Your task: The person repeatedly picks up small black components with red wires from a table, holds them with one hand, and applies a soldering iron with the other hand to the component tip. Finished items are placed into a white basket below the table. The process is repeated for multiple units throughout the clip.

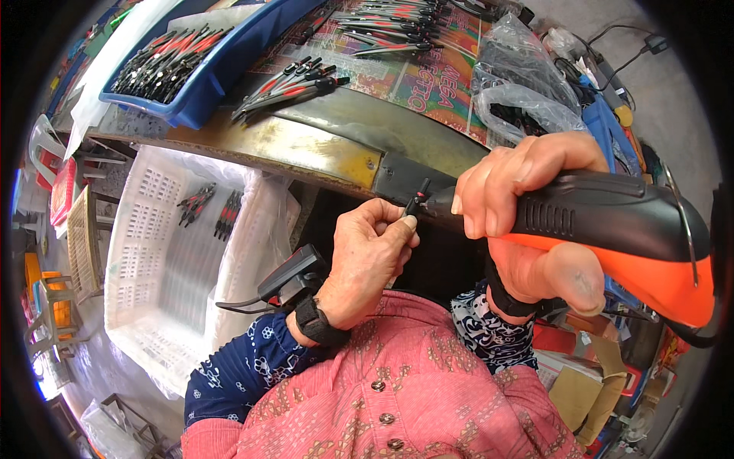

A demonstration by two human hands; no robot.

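Note:
My left hand pinches a small drawing compass by its black head, thumb and fingers closed; its knob points up and its lower part is hidden in the hand. My right hand wraps round a black and orange electric screwdriver, whose front end reaches to the compass head. Whether the tip touches a screw is too small to tell. Just beyond the hands, a metal strip edges the workbench. A few grey and red compasses lie on it, left of my hands.
A blue tray full of compasses stands at the far left. More compasses lie in rows at the back. A clear plastic bag of black parts sits at the back right. Below the bench, a white crate holds a few compasses.

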